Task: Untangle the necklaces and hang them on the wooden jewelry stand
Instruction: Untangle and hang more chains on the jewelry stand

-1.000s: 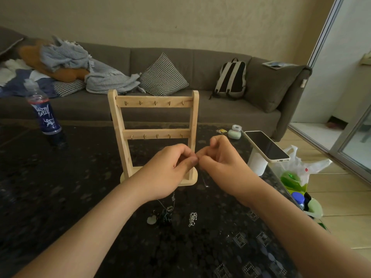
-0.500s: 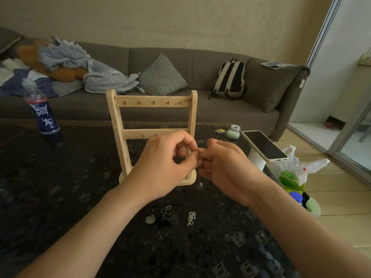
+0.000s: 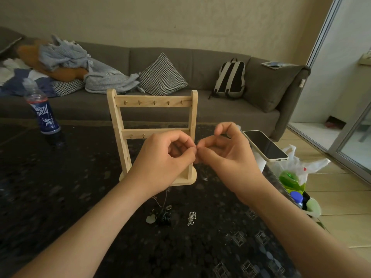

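Note:
A wooden jewelry stand point(image 3: 152, 103) with two rows of small hooks stands upright on the dark table; no chain hangs on it. In front of it, my left hand point(image 3: 166, 159) and my right hand point(image 3: 224, 155) meet fingertip to fingertip, both pinching a thin chain. That thin chain point(image 3: 162, 199) drops from under my left hand to a dark tangle of necklaces point(image 3: 162, 216) with a pale heart pendant point(image 3: 151, 219) on the table. A small silver chain point(image 3: 191, 218) lies apart to the right of the tangle.
A phone point(image 3: 265, 145) leans on a white holder at the table's right edge. A blue bottle point(image 3: 43, 113) stands at the far left. White plastic bags point(image 3: 297, 173) sit on the floor to the right. A grey sofa point(image 3: 200, 63) runs behind the table.
Both hands have risen slightly in front of the stand. My right hand's fingers have spread, with the index finger now raised. The thin chain hangs taut from my left hand again.

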